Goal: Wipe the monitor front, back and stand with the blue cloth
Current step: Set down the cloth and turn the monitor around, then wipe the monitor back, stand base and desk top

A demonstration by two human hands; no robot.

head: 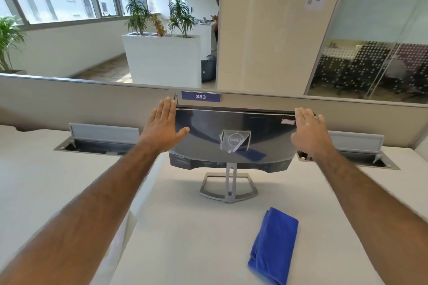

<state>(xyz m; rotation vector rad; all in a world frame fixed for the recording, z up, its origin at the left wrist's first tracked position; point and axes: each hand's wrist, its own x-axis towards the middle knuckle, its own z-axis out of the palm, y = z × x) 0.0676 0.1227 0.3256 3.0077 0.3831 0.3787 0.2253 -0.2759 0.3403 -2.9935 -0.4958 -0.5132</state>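
Left hand (162,122), right hand (309,129): flat, gripping nothing | monitor (234,136) between both | risk: uneven push tips it | blue cloth (274,243) unheld

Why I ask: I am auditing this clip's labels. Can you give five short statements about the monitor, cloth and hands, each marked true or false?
1. The monitor shows its back to the camera. True.
2. The blue cloth is held in the right hand. False: it lies folded on the desk, in front of the stand, and neither hand touches it.
3. The left hand and the right hand are at the monitor's two side edges, fingers straight. True.
4. The stand lies detached on the desk. False: it stands upright under the monitor and carries it.
5. The label on the partition behind reads 383. True.
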